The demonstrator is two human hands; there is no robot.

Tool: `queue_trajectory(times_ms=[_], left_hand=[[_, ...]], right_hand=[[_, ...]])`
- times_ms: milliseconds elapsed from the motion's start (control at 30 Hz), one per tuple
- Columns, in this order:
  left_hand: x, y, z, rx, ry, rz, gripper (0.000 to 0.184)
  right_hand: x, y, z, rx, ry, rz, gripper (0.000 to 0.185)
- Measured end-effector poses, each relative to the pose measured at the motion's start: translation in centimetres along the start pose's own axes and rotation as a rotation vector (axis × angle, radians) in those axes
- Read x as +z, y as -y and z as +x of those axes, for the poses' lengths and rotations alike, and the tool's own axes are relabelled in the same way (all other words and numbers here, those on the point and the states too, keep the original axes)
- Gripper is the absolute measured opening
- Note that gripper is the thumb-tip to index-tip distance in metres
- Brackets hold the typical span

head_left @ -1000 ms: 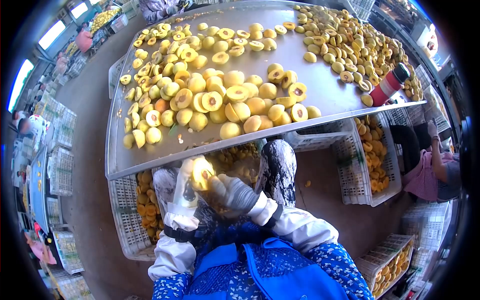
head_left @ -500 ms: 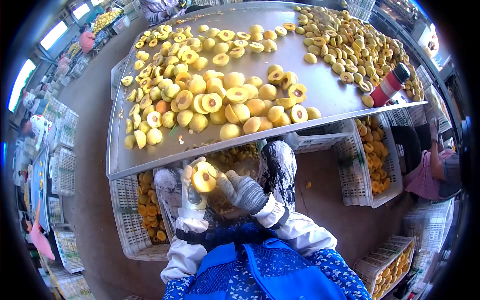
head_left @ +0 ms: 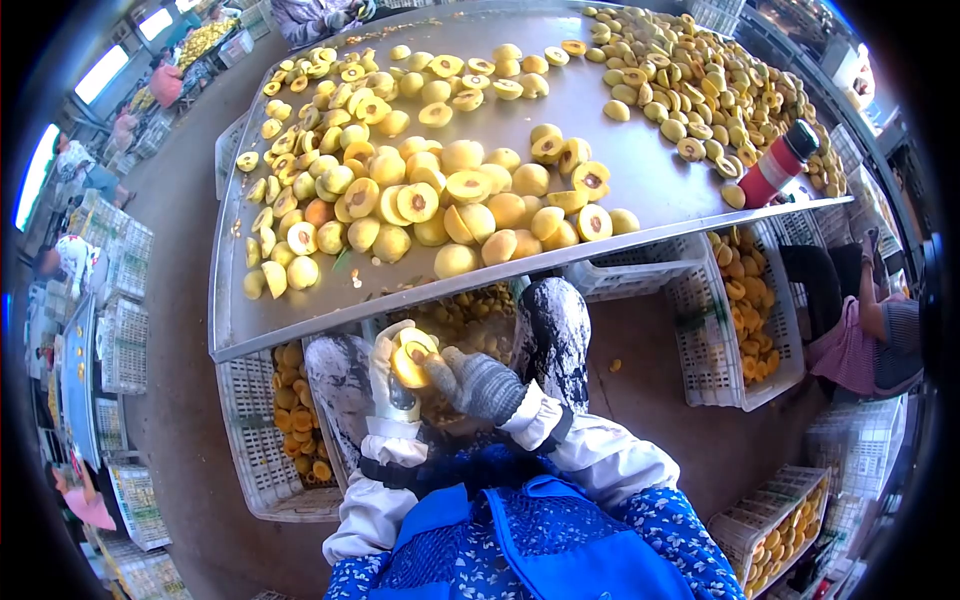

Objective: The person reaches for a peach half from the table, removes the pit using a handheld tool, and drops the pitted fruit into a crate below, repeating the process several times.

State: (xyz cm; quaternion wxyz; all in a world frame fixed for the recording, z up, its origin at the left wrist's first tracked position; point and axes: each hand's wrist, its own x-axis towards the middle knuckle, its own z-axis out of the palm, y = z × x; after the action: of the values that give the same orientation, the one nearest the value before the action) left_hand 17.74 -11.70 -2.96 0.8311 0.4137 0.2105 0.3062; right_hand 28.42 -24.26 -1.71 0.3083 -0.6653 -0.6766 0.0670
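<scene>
My left hand [head_left: 384,378], in a pale glove, is closed around a cut yellow peach [head_left: 410,364] in front of the table edge. The peach's cut face is turned up, with a darker hollow or stone at its middle. My right hand [head_left: 482,386], in a grey knitted glove, is closed with its fingertips against the peach's right side. Whatever its curled fingers hold, if anything, is hidden. Beneath both hands, between my knees, a container with peach pieces [head_left: 478,312] is partly covered. Many halved peaches [head_left: 420,203] lie on the metal table [head_left: 350,318] ahead.
A second heap of peach halves [head_left: 700,90] covers the table's far right, near a red flask [head_left: 778,168]. Crates of peach halves stand at left [head_left: 250,440] and right [head_left: 700,350]. A co-worker's hands [head_left: 345,15] show at the far edge; another person [head_left: 860,335] sits at right.
The view has shifted slightly. My right fingertips have come closer, now touching the peach, whose cut face has turned a little in my left hand.
</scene>
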Motion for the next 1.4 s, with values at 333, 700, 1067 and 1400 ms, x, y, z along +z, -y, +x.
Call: queue_trajectory(times_ms=[333,700,1067,1400], left_hand=[[-0.5,-2.2,0.2,-0.237,0.155,0.156,0.039],[2.9,-5.8,0.1,-0.319,-0.026,0.483,0.037],[3.0,-0.9,-1.3,0.284,-0.437,0.431,0.018],[3.1,-3.5,-1.8,-0.070,-0.220,-0.038,0.053]], right_hand=[[-1.2,-0.8,-0.6,-0.045,0.098,0.335,0.059],[0.8,-0.7,-0.5,0.528,0.347,1.341,0.042],[0.6,3.8,-0.2,0.687,0.257,1.744,0.050],[0.6,4.7,0.3,0.670,0.333,2.003,0.051]])
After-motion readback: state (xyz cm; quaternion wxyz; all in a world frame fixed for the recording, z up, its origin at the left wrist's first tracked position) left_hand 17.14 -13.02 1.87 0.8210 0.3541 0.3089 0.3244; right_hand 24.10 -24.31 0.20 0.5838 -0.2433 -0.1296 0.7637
